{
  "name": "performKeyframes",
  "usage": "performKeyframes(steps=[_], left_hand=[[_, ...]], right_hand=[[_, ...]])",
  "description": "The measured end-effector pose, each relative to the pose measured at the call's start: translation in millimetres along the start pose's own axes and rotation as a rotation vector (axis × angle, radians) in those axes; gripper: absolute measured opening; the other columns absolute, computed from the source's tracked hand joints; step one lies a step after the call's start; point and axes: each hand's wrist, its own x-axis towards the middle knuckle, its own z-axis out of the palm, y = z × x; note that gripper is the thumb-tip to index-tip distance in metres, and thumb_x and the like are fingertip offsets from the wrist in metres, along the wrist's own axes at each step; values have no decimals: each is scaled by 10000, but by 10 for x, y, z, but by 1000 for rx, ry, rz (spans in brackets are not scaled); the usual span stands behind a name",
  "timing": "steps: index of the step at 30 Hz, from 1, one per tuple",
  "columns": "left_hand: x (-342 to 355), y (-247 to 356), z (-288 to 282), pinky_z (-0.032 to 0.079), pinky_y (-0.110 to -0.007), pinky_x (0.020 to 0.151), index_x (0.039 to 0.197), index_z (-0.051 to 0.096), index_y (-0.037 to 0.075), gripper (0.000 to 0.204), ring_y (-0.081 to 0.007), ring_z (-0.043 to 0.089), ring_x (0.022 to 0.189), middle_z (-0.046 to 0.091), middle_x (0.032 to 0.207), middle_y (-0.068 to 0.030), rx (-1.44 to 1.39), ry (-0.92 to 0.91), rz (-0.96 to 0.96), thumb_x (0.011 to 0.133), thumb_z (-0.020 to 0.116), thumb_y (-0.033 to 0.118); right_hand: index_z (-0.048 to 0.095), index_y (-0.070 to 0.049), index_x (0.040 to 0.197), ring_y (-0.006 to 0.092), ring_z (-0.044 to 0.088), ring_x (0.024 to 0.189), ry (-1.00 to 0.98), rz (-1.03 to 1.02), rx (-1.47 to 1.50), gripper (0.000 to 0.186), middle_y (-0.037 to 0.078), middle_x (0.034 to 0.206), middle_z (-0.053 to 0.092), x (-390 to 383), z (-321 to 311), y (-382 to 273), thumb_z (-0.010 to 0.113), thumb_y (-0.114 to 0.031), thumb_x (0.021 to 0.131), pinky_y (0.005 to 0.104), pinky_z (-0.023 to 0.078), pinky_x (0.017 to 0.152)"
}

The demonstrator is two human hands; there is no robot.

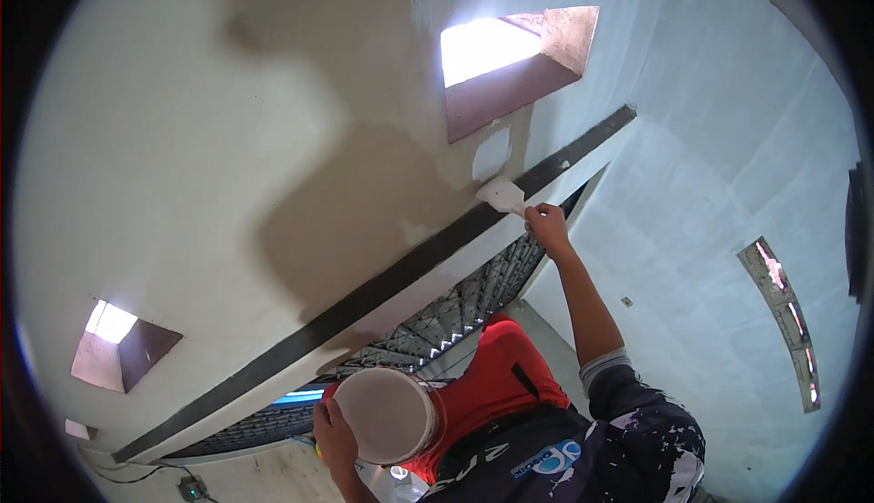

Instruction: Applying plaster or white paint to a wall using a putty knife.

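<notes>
My right hand (546, 227) is closed around the handle of a wide paintbrush (502, 195) with a whitish, paint-covered head. Its tip is at the beige wall (209, 139), just above a dark grey horizontal band (364, 298). Right above the brush is a pale wet-looking patch (492, 152), below a window opening. Low in front of my body, my left hand (337, 436) grips the side of a white round bucket (431, 426). Pale, smooth paint (378, 416) shows inside it. The fingers on the bucket's far side are partly hidden.
A deep window opening (519, 93) lets in bright light above the brush; a smaller one (126, 348) is at left. Dark metal latticework (437, 330) lies below the band. At right stand a bluish-white wall (710, 166) and a slotted opening (785, 321). A cabled box (193, 487) sits lower left.
</notes>
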Motion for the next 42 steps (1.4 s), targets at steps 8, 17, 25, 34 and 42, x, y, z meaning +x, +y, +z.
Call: performKeyframes(steps=[8,17,25,34,42], left_hand=[[7,-11,28,441,-403,738,980,572,-48,419,-257,506,762,574,840,-163,30,21,17,1058,440,342],[11,83,-29,480,-459,832,1127,600,-24,436,-393,650,931,671,1016,-236,58,-50,-50,1057,434,372],[50,-3,-3,482,-466,815,1100,613,-21,433,-387,655,916,675,1003,-239,85,-40,-22,1055,435,371],[49,47,17,487,-467,803,1097,618,-25,448,-388,657,908,677,1002,-246,93,-32,-39,1055,433,381],[74,-66,55,431,-413,715,908,534,-52,427,-247,508,753,550,811,-161,62,2,-13,1067,451,335]], right_hand=[[656,-31,730,86,498,452,6,-75,194,239,27,602,600,147,-201,-756,642,-235,853,259,361,409],[616,-101,847,32,380,414,-27,-67,486,132,10,664,575,367,-548,-787,588,-195,935,213,252,353],[654,-47,775,79,459,428,25,23,68,244,22,627,579,489,-429,-201,632,-266,882,252,318,381],[649,-35,706,76,455,420,59,-152,94,244,21,592,583,680,-708,-1078,645,-219,865,253,312,377],[613,-62,766,40,400,405,18,-124,412,183,7,621,570,499,-1067,-1318,635,-196,888,227,244,349]])
